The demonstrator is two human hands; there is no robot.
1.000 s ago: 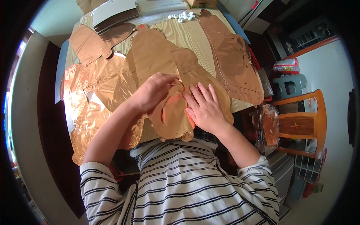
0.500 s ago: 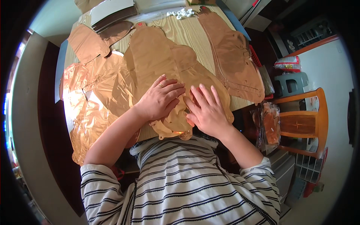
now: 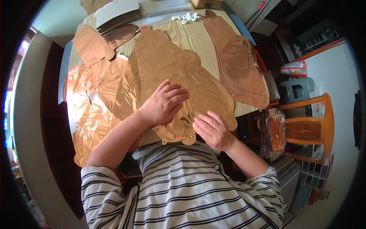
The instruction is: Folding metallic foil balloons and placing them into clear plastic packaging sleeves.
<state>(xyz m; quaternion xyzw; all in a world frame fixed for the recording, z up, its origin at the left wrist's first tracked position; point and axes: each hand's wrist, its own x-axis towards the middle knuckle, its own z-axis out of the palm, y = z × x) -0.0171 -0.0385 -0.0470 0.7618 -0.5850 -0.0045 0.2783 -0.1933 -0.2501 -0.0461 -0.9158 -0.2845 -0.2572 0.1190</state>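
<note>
A flat, copper-coloured foil balloon [image 3: 158, 57] with a wavy outline and small tabs along its edge lies in front of me, reaching the table's near edge. My left hand [image 3: 166, 102] rests on its lower middle, palm down, fingers stretched out and close together. Lower and to the right, my right hand [image 3: 214, 131] has its fingers drawn together at a fold of the same balloon, near its bottom edge. The foil is creased between both hands. More crumpled copper foil balloons [image 3: 101, 89] spread out to the left, and another flat foil balloon [image 3: 240, 57] lies at the right.
Small white rounded pieces [image 3: 185, 17] sit at the table's far side. A stack of sheets [image 3: 118, 13] stands at the back left. To the right are a wooden chair [image 3: 305, 129] holding a plastic-wrapped packet [image 3: 275, 129], and a grey stool [image 3: 299, 89].
My right hand has pulled down and toward me, going from spread fingers to a pinch. The foil's lower edge has shifted slightly. My left hand stays nearly in place.
</note>
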